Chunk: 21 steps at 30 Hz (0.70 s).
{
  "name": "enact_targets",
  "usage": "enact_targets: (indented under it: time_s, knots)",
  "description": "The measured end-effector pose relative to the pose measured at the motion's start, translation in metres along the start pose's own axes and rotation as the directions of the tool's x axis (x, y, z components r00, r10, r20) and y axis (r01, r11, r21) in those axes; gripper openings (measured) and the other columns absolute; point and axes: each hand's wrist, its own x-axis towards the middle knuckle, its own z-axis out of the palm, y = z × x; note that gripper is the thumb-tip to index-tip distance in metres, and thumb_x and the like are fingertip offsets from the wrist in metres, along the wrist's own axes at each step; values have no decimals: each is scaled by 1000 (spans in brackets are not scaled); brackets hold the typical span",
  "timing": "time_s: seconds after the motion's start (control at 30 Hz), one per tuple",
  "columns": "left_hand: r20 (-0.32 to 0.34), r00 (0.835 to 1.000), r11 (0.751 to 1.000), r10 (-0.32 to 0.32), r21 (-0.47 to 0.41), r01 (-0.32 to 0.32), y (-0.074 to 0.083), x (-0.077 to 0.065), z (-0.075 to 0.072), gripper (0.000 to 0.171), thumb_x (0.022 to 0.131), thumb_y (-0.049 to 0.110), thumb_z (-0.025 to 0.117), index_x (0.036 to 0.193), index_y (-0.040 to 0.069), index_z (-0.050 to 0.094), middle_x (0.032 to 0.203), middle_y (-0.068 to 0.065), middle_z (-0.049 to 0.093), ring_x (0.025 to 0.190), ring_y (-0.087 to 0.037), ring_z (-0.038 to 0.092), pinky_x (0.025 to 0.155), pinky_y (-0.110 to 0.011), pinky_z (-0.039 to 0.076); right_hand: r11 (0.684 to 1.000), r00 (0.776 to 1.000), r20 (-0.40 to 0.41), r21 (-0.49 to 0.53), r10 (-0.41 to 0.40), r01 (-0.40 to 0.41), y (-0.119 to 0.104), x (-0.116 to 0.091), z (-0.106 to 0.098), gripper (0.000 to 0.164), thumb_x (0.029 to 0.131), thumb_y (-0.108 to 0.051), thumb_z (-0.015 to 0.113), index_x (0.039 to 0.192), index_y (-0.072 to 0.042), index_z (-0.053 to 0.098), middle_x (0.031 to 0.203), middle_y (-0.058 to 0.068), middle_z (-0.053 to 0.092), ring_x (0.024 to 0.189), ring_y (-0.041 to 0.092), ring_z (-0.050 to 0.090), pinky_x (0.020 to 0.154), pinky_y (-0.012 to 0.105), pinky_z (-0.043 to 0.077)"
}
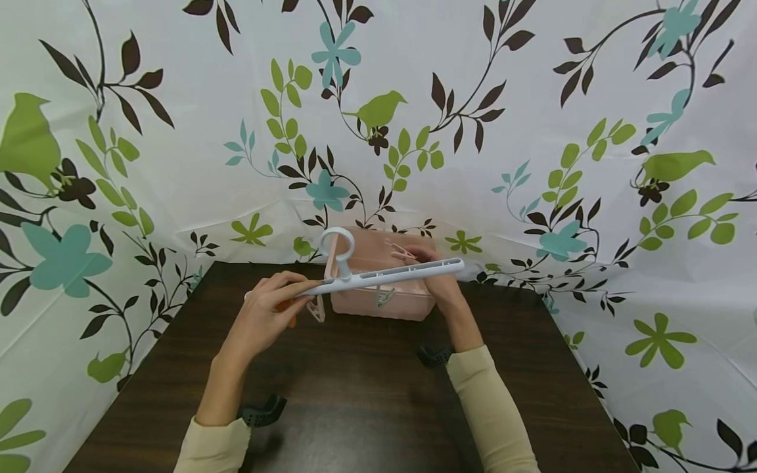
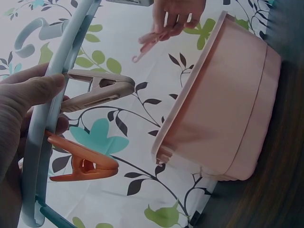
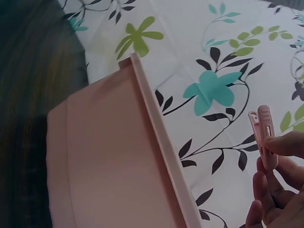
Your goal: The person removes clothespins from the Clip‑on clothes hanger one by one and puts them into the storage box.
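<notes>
My left hand grips a pale blue clothes hanger near one end, its round hook standing up. In the left wrist view, a beige clothespin, an orange clothespin and a partly cut-off teal clothespin are on the hanger's bar. Farther along the bar, the head view shows a greyish clothespin hanging down. My right hand is behind the hanger's far end, above the bin, and pinches a pink clothespin between thumb and fingers. That clothespin is apart from the bar.
A pink plastic bin stands at the back of the dark wooden table, below the hanger; its contents are hidden. Patterned cloth hangs behind and at both sides. Black wrist mounts show at both forearms.
</notes>
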Motion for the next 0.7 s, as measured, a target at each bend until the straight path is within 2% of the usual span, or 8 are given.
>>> enact_targets:
  time_s: [0.07,0.13,0.27,0.33,0.37,0.47,0.57,0.7]
  knots:
    - [-2,1000,1000,0,-2,0,0,0,0,47,86,2,88,126,25,82,117,2,73,93,-13,59,85,-35,42,999,999,29,4,-37,36,0,4,2,40,111,-19,63,145,3,62,148,19,65,136,43,64,90,23,56]
    - [-1,1000,1000,-1,-2,1,-1,-1,0,47,87,2,88,127,25,81,118,2,73,93,-14,59,85,-35,43,998,996,51,10,-68,67,1,7,4,39,111,-14,62,144,6,62,147,20,65,134,41,66,87,21,57]
    - [7,1000,1000,-2,0,2,-2,-1,-1,47,88,1,87,128,25,81,119,2,73,96,-15,60,84,-37,43,995,993,69,33,-100,97,4,12,5,36,109,-8,63,140,11,63,140,20,70,122,25,75,81,22,59]
    - [13,1000,1000,-2,3,2,-2,-2,-1,47,89,2,86,129,26,81,120,3,72,98,-16,60,85,-38,43,996,995,48,7,-90,89,5,14,6,35,109,-10,65,138,10,65,135,18,73,111,15,76,78,22,57]
    - [16,1000,1000,-2,4,2,-2,-2,-2,47,89,2,86,129,26,81,120,3,72,100,-17,60,84,-39,43,997,997,31,-9,-76,77,6,15,7,35,108,-12,67,137,9,66,132,17,74,105,14,75,76,22,56]
    - [24,1000,1000,-3,7,3,-2,-2,-2,45,90,4,85,129,27,81,121,4,72,102,-19,61,85,-40,43,997,999,-9,-74,-32,32,7,16,8,36,107,-17,69,136,4,69,126,17,74,99,27,68,74,21,53]
    - [28,1000,1000,-10,8,10,-1,-1,-2,45,90,6,85,129,28,81,122,4,72,103,-21,61,85,-41,43,995,999,-35,-95,9,-13,13,20,9,36,107,-21,70,137,-1,71,125,15,74,103,37,66,75,21,53]
    - [35,999,1000,-24,9,24,-2,-2,-3,45,91,6,85,129,29,81,122,4,71,104,-20,60,86,-42,43,998,1000,-22,-59,19,-20,20,24,8,35,107,-20,70,137,-2,71,123,10,74,97,22,68,78,20,54]
